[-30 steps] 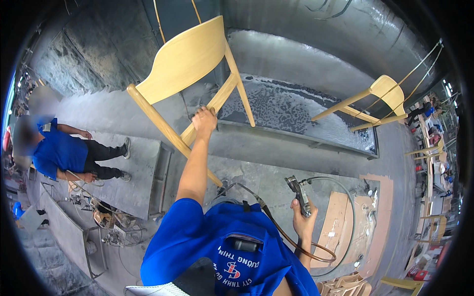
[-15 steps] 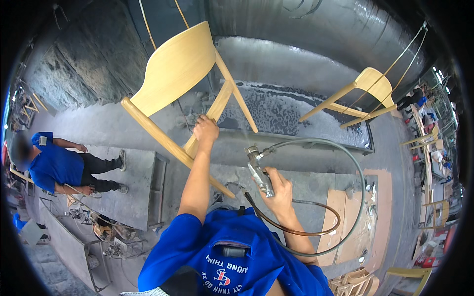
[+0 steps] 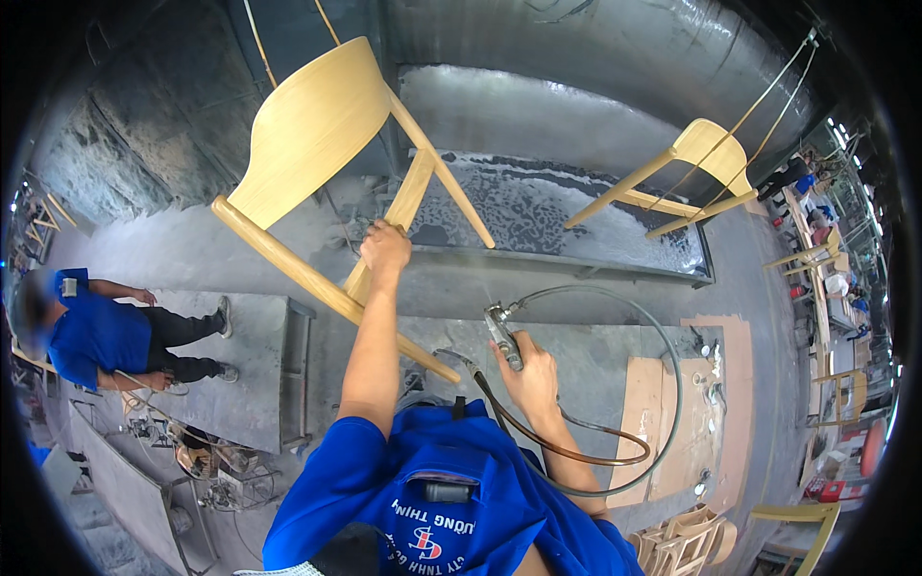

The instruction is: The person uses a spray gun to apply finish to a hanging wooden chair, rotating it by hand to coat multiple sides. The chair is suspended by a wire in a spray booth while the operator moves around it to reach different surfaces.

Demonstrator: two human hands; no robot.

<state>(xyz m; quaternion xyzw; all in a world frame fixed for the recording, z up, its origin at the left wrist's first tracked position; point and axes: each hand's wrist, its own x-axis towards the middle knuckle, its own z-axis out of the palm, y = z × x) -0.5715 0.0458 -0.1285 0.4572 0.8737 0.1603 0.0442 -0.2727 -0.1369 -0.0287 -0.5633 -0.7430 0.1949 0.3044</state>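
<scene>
A pale wooden chair frame [image 3: 312,125] with a curved backrest hangs from cords in front of me. My left hand [image 3: 386,248] is closed round its crossbar [image 3: 410,195], between the two legs. To the right, my right hand [image 3: 529,371] grips a metal spray gun [image 3: 501,336] with its nozzle end pointing away from me. A grey hose [image 3: 663,331] loops from the gun's head out to the right, and a brown hose [image 3: 615,460] curves below it. The gun is apart from the chair, right of its nearest leg tip.
Another chair frame [image 3: 713,158] hangs at the right, before a wet metal basin [image 3: 576,257]. At the left stands a co-worker [image 3: 113,322] in blue, by a grey platform [image 3: 254,355]. Cardboard sheets [image 3: 663,408] lie at the right; wooden parts [image 3: 687,540] are stacked nearer.
My right hand and the spray gun have tilted and turned, the gun now foreshortened. The hose loop has shrunk. The whole view has shifted slightly; my left hand keeps its hold on the crossbar.
</scene>
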